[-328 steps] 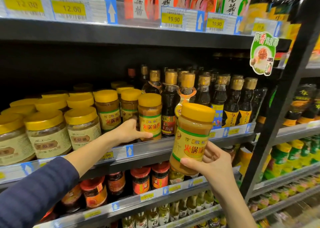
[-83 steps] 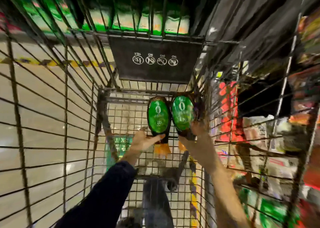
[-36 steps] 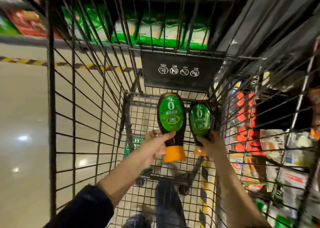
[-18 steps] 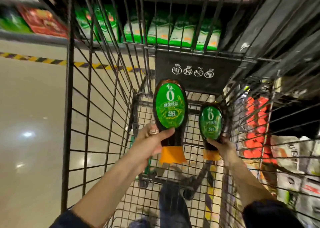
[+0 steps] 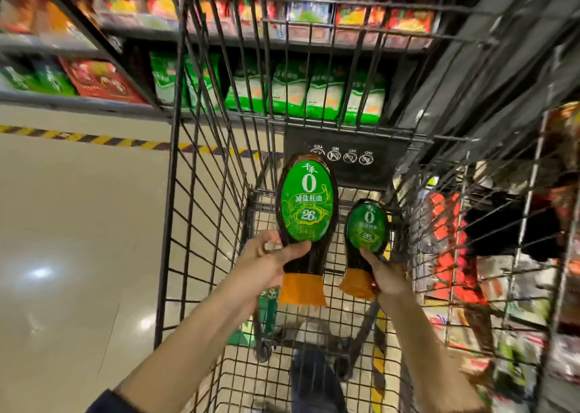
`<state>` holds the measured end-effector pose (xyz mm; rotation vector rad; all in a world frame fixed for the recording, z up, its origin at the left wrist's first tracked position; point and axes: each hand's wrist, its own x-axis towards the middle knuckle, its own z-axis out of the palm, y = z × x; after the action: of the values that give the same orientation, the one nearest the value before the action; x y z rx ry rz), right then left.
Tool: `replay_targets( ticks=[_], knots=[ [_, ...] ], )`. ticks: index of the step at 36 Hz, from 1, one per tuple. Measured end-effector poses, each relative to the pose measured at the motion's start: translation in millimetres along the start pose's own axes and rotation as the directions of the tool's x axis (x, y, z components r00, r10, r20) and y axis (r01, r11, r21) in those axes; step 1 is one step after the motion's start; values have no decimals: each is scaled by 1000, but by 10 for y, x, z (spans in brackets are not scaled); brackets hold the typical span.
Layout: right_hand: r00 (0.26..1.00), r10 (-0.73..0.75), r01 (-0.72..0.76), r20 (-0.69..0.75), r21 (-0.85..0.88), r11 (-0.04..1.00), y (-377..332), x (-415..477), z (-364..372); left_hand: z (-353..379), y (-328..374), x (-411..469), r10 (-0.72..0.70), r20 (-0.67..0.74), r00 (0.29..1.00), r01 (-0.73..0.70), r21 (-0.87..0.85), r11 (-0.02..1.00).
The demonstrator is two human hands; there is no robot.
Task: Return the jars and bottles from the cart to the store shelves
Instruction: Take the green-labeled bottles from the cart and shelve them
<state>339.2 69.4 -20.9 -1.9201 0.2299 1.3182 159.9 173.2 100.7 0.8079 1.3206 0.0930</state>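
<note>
Inside the black wire cart (image 5: pixel 201 211) I hold two dark squeeze bottles with green oval labels and orange caps, caps toward me. My left hand (image 5: pixel 266 262) grips the narrow part of the nearer, larger-looking bottle (image 5: pixel 307 205), thumb across its front. My right hand (image 5: pixel 384 274) grips the second bottle (image 5: pixel 367 227), which is lower and farther right, close to the cart's right wall. Both bottles are lifted off the cart floor.
A black plate with warning icons (image 5: pixel 345 158) hangs on the cart's far end. Beyond it, store shelves carry green-and-white bags (image 5: pixel 298 95) and red packs (image 5: pixel 100 79). Packaged goods (image 5: pixel 455 240) line the right side. Pale floor with a yellow-black stripe (image 5: pixel 78 137) lies left.
Both bottles have risen from the cart floor toward me, the left one higher. Nine seconds ago my right hand held a yellow-lidded jar at the shelf.
</note>
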Motion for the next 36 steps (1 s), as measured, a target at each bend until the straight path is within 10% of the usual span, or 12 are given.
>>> replay_targets(
  ticks=[12, 22, 36],
  knots=[
    [981, -172, 146, 88, 247, 958, -356, -1291, 32, -161, 379, -834, 195, 34, 980, -192, -67, 979],
    [844, -521, 519, -125, 434, 736, -434, -2657, 14, -444, 654, -1670, 435, 157, 887, -440, -5, 898],
    [523, -625, 848, -580, 279, 451, 462, -4841, -221, -566, 573, -3273, 600, 602, 527, -684, -118, 720]
  ],
)
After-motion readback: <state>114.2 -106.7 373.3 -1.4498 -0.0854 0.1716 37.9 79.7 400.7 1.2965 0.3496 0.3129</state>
